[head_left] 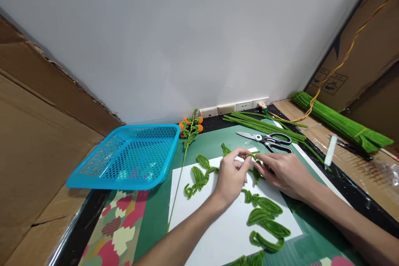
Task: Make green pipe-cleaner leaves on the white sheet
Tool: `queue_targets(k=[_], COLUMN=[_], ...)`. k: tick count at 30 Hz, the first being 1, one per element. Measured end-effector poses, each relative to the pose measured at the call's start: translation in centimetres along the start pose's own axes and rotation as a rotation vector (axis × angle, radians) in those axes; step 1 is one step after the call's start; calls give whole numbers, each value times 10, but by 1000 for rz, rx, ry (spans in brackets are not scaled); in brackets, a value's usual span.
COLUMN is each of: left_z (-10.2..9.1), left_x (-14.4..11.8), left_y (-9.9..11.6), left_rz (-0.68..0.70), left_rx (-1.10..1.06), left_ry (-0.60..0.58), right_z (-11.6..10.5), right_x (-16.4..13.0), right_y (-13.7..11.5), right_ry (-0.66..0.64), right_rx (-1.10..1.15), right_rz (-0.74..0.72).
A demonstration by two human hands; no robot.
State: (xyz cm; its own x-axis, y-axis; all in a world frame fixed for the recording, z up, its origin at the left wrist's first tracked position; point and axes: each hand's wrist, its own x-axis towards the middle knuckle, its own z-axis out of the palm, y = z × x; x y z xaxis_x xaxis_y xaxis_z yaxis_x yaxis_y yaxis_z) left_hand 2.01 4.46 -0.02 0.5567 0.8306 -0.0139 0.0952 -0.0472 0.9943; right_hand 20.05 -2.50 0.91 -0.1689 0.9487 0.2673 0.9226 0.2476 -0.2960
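Both my left hand (232,172) and right hand (285,172) pinch one fuzzy green pipe-cleaner piece (253,156), fingertips closed on it. I hold it over the white paper sheet (218,232), so finished leaf loops (264,216) lie close by.

1. Green pipe cleaner (252,156): a short fuzzy green piece, bent, pinched between the fingertips of both hands just right of the frame's centre, raised slightly above the white sheet.
2. Its free end points right, toward the scissors, in the centre-right of the frame.
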Motion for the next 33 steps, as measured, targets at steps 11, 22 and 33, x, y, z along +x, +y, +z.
queue_targets(k=[11, 22, 33], left_z=[2, 0, -10], left_x=[1, 6, 11], left_y=[-5, -1, -3], left_rz=[8, -20, -24], left_rx=[-29, -87, -308], left_ry=[-12, 78, 61], right_z=[-54, -16, -54], right_x=[-95, -135, -78], right_y=[47, 14, 18], right_ry=[-66, 131, -74], right_rx=[131, 325, 294], right_rz=[206, 368, 354])
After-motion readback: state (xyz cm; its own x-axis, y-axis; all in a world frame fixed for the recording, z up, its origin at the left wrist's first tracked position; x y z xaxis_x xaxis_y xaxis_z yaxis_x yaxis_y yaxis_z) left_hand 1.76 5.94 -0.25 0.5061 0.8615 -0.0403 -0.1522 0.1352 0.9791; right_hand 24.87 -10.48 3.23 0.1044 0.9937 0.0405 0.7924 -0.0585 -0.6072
